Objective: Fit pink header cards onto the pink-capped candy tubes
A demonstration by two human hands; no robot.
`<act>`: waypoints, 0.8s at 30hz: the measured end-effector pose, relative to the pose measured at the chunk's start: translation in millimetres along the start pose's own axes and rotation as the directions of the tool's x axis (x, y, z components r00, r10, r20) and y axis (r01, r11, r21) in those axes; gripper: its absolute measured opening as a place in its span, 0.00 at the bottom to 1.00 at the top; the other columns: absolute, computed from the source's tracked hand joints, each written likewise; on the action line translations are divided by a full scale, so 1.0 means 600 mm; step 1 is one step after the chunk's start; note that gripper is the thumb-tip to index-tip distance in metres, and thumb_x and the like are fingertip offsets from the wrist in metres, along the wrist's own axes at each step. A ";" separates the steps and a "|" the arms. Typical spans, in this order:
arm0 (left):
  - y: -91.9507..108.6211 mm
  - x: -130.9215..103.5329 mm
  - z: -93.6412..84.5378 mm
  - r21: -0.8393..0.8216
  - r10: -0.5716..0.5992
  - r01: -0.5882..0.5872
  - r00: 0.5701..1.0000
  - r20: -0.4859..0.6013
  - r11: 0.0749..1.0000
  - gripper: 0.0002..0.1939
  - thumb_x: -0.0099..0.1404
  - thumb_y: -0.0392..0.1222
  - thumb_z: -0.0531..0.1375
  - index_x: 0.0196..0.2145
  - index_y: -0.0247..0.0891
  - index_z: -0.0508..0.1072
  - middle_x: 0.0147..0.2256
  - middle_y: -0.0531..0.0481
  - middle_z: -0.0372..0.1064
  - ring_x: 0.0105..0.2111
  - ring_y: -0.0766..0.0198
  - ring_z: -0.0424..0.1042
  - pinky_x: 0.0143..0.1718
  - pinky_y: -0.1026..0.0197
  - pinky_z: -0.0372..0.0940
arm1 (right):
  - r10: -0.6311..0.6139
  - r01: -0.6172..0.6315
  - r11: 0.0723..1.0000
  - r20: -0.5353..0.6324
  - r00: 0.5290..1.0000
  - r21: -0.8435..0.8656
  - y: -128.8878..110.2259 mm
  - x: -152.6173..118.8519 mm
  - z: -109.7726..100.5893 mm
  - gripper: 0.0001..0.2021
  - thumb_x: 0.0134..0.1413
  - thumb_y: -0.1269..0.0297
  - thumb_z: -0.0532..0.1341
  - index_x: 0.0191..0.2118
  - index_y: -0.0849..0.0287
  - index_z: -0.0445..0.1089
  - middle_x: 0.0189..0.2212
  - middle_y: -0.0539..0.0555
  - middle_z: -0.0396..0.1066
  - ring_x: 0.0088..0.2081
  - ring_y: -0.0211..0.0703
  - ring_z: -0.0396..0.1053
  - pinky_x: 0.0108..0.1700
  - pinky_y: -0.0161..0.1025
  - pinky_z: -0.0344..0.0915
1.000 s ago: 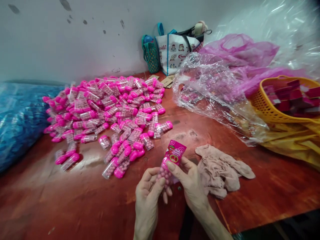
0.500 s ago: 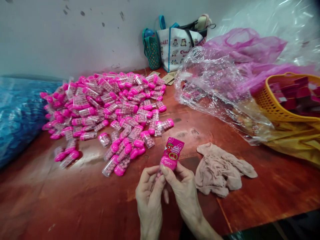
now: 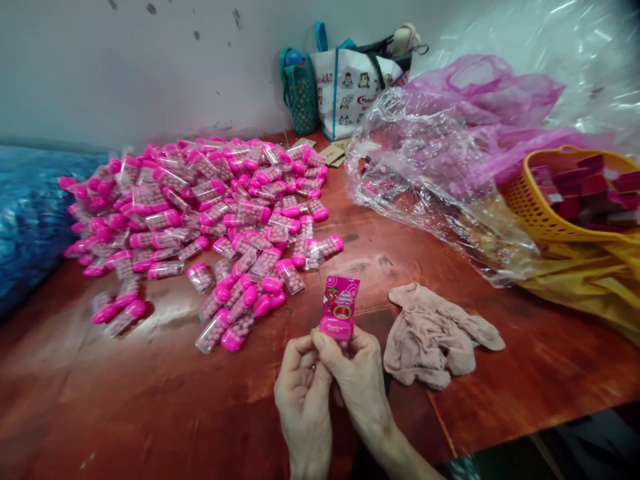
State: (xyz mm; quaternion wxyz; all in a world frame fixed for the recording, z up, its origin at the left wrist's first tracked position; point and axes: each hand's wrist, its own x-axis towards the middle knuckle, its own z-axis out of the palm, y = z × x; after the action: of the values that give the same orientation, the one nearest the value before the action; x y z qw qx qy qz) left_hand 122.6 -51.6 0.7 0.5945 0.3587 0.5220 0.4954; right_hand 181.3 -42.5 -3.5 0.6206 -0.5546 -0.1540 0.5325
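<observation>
Between my two hands stands a small candy tube, its top covered by a pink printed wrapper (image 3: 340, 308) with a strawberry cartoon; pale pink balls show just under the wrapper. My left hand (image 3: 304, 393) is closed around the tube's lower part, which the fingers mostly hide. My right hand (image 3: 357, 380) grips it from the other side, thumb at the wrapper's lower edge. Beyond them on the left lies a large heap of clear tubes with bright pink caps (image 3: 200, 193), filled with pink balls. A crumpled beige cloth (image 3: 433, 337) rests right of my hands.
A blue plastic bag (image 3: 35, 220) sits at the far left. Against the wall stand a white printed bag (image 3: 345, 93) and a green bottle holder (image 3: 301, 97). Clear and pink plastic sheets (image 3: 425, 160) lie at the right, beside a yellow basket (image 3: 550, 217) of dark pink pieces.
The wrapped tube has turned a little and is more upright between my hands. My right thumb has shifted left. The view has moved slightly, so the surroundings appear a bit further left and higher.
</observation>
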 end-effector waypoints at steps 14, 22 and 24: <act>0.010 0.021 -0.016 -0.093 -0.038 0.046 0.995 0.093 0.995 0.07 0.57 0.34 0.61 0.34 0.37 0.68 0.21 0.54 0.68 0.17 0.71 0.65 0.12 0.74 0.55 | -0.130 0.141 0.987 0.138 0.982 -0.072 -0.011 0.013 -0.028 0.13 0.55 0.58 0.58 0.26 0.61 0.70 0.22 0.47 0.60 0.18 0.28 0.57 0.16 0.27 0.56; 0.001 0.014 -0.015 -0.114 -0.027 0.024 0.999 -0.027 0.993 0.06 0.55 0.33 0.62 0.32 0.37 0.69 0.23 0.56 0.68 0.15 0.75 0.60 0.12 0.74 0.55 | -0.057 0.062 0.996 0.071 0.996 -0.058 0.028 -0.008 -0.013 0.14 0.53 0.56 0.60 0.24 0.62 0.66 0.17 0.44 0.55 0.16 0.28 0.52 0.13 0.26 0.51; -0.003 0.019 -0.018 -0.100 -0.028 0.028 1.000 -0.004 0.995 0.06 0.56 0.34 0.62 0.32 0.37 0.68 0.24 0.55 0.68 0.14 0.76 0.59 0.12 0.74 0.55 | -0.036 0.039 0.999 0.080 0.996 -0.035 0.025 -0.004 -0.016 0.13 0.52 0.57 0.61 0.26 0.62 0.68 0.17 0.44 0.56 0.16 0.28 0.52 0.13 0.26 0.53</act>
State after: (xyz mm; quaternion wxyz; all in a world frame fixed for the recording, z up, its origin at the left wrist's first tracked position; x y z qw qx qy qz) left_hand 112.1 -42.2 -5.8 0.6172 0.3200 0.5030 0.5134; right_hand 180.8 -52.0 -18.4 0.6135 -0.5412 -0.1986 0.5397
